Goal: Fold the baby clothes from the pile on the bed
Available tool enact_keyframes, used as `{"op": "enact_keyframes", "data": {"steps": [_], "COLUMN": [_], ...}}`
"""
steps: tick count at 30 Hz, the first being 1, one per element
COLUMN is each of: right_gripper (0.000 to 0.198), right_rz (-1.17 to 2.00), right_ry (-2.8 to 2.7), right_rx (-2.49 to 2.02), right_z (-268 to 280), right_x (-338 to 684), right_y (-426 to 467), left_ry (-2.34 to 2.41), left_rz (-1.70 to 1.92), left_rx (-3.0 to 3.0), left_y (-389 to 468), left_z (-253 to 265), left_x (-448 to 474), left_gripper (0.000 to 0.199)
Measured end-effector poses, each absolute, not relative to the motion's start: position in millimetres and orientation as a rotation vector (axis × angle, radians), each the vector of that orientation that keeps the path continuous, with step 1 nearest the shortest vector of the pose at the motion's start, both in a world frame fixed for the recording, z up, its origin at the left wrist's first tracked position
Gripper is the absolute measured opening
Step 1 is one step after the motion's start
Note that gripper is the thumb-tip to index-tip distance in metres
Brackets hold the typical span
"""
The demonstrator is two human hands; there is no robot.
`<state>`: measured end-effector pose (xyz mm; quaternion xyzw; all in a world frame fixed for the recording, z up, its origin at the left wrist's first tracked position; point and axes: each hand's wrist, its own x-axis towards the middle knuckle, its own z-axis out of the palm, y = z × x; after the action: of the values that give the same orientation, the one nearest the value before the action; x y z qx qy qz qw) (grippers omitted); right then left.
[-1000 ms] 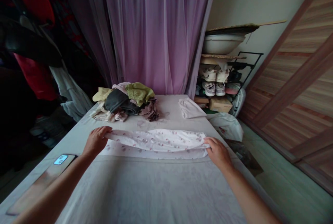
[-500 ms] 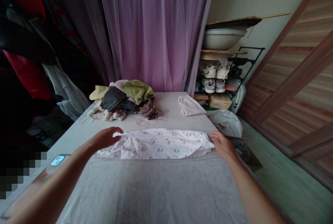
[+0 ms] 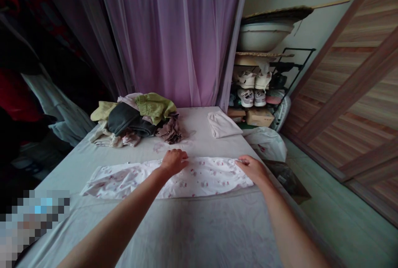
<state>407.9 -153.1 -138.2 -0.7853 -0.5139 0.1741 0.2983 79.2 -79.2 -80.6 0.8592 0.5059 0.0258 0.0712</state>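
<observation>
A white garment (image 3: 205,176) with a small pink and red print lies across the bed (image 3: 186,230) as a long, flat folded strip. Over the middle of its far edge is my left hand (image 3: 174,162), fingers bent and apart, pointing right. My right hand (image 3: 254,169) is at the strip's right end, with thumb and fingertips closed on its far corner. The palm side of both hands is hidden.
Behind the strip at left is a heap of clothes (image 3: 130,118). A folded pale cloth (image 3: 224,125) lies at the bed's far right. Beyond stand a purple curtain (image 3: 161,44) and a rack of shoes (image 3: 247,98). An open box (image 3: 290,181) sits beside the bed.
My left hand has moved right, from the strip's left end to its middle. My right hand has come in from beside the right end onto its corner. The view has shifted slightly.
</observation>
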Motion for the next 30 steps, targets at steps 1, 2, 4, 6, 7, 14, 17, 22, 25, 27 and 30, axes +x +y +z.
{"op": "enact_keyframes", "data": {"steps": [1, 2, 4, 6, 7, 14, 17, 22, 25, 27, 30], "right_gripper": [0.033, 0.032, 0.034, 0.039, 0.041, 0.042, 0.044, 0.049, 0.048, 0.047, 0.046], "right_rz": [0.443, 0.418, 0.365, 0.320, 0.303, 0.237, 0.359, 0.561, 0.555, 0.539, 0.535], "right_ry": [-1.361, -1.353, -1.330, -1.316, -1.325, -1.472, -1.456, -1.343, -1.343, -1.345, -1.322], "right_rx": [-2.032, -1.977, -1.877, -1.829, -1.830, -1.992, -1.929, -1.730, -1.721, -1.722, -1.732], "right_z": [-140.9, -143.4, -147.3, -149.0, -148.8, -138.0, -139.1, -150.7, -152.6, -150.1, -144.5], "right_x": [407.5, 406.9, 405.8, 405.2, 404.9, 396.9, 394.7, 396.6, 397.2, 396.6, 395.1], "right_y": [-155.0, -157.2, -161.9, -166.0, -167.5, -169.5, -168.0, -165.0, -164.9, -165.6, -167.1], "left_ry": [1.522, 1.518, 1.502, 1.485, 1.486, 1.468, 1.431, 1.350, 1.240, 1.219, 1.228], "left_rz": [0.097, 0.118, 0.153, 0.154, 0.148, 0.247, 0.265, 0.254, 0.335, 0.368, 0.422], "left_rx": [2.583, 2.579, 2.556, 2.515, 2.489, 2.190, 2.068, 1.946, 1.737, 1.614, 1.544], "left_y": [-85.6, -92.6, -106.2, -115.5, -117.4, -82.5, -66.7, -61.8, -61.2, -58.3, -50.9], "left_z": [-81.2, -81.8, -83.3, -84.8, -85.8, -98.3, -99.8, -94.2, -93.4, -95.5, -101.4], "left_x": [79.8, 79.8, 78.9, 78.2, 78.3, 87.5, 89.0, 89.5, 92.9, 95.2, 96.0], "left_gripper": [0.023, 0.022, 0.019, 0.017, 0.018, 0.024, 0.028, 0.044, 0.047, 0.045, 0.041]}}
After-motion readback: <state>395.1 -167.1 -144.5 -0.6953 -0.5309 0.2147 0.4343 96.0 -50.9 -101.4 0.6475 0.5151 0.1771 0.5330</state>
